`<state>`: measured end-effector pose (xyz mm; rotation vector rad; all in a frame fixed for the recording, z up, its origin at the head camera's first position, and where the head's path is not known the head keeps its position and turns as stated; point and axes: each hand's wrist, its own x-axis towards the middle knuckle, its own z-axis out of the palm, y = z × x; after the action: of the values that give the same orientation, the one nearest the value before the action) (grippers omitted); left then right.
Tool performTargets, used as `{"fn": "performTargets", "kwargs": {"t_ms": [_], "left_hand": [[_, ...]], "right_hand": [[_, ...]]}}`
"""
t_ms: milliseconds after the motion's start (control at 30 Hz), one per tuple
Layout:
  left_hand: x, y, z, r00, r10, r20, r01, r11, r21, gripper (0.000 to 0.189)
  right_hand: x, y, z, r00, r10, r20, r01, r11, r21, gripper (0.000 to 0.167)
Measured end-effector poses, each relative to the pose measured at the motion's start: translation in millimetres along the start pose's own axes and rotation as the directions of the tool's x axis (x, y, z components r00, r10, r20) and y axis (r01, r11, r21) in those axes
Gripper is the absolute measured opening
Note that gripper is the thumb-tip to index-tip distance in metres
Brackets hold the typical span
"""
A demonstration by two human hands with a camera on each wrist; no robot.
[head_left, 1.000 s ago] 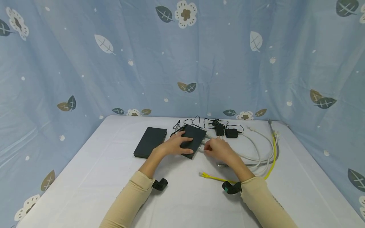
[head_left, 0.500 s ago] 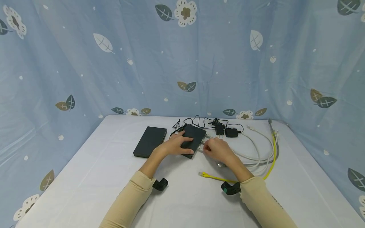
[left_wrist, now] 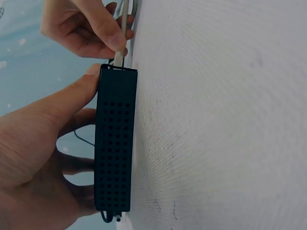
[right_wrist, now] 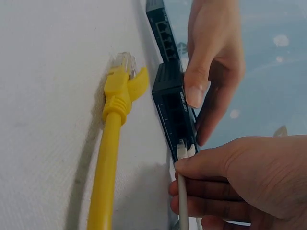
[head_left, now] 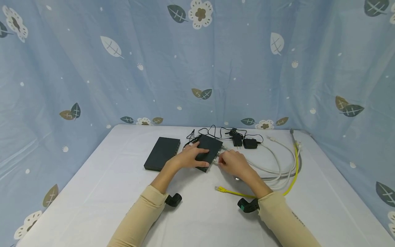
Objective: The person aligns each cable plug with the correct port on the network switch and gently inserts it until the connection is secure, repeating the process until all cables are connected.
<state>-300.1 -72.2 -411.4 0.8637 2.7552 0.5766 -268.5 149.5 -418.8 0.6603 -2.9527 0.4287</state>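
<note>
A black network switch (head_left: 210, 148) lies tilted across the table in the head view. My left hand (head_left: 189, 157) rests on its top with the fingers spread and straight. At the port side, my right hand (head_left: 233, 161) pinches a pale network cable (right_wrist: 183, 201) just behind its plug. In the right wrist view, the plug meets the port nearest me; how deep it sits I cannot tell. Other pale cables run from the same side, partly hidden by the right hand. The left wrist view shows the switch's vented side (left_wrist: 115, 153), with the left thumb on its upper edge.
A second black switch (head_left: 162, 154) lies to the left. Two black power adapters (head_left: 250, 143) with thin cords lie behind. White and grey cables curve at the right. A yellow network cable (right_wrist: 108, 158) has its plug near the right forearm.
My right hand has moved slightly left, closer to the switch, with the pale cable in its fingers. The left hand and the switch hold almost still.
</note>
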Motion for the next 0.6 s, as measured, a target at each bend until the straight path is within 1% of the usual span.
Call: {"fn": "performTargets", "kwargs": {"t_ms": [233, 367, 467, 600], "left_hand": [[-0.5, 0.8, 0.5, 1.0, -0.01, -0.003, 0.01, 1.0, 0.001, 0.065], [-0.3, 1.3, 0.8, 1.0, -0.02, -0.004, 0.02, 1.0, 0.002, 0.065], [-0.1, 0.9, 1.4, 1.0, -0.018, -0.01, 0.018, 1.0, -0.001, 0.065], [0.4, 0.5, 1.8, 1.0, -0.025, -0.008, 0.025, 1.0, 0.003, 0.066]], "right_hand": [[-0.3, -0.4, 1.1, 1.0, 0.011, -0.014, -0.01, 1.0, 0.016, 0.008], [-0.6, 0.4, 4.0, 0.999, -0.01, -0.048, 0.011, 1.0, 0.007, 0.007], [-0.8, 0.1, 4.6, 0.998, -0.014, -0.058, 0.015, 1.0, 0.005, 0.008], [-0.8, -2.1, 2.2, 0.999, 0.01, -0.036, -0.009, 1.0, 0.027, 0.009]]}}
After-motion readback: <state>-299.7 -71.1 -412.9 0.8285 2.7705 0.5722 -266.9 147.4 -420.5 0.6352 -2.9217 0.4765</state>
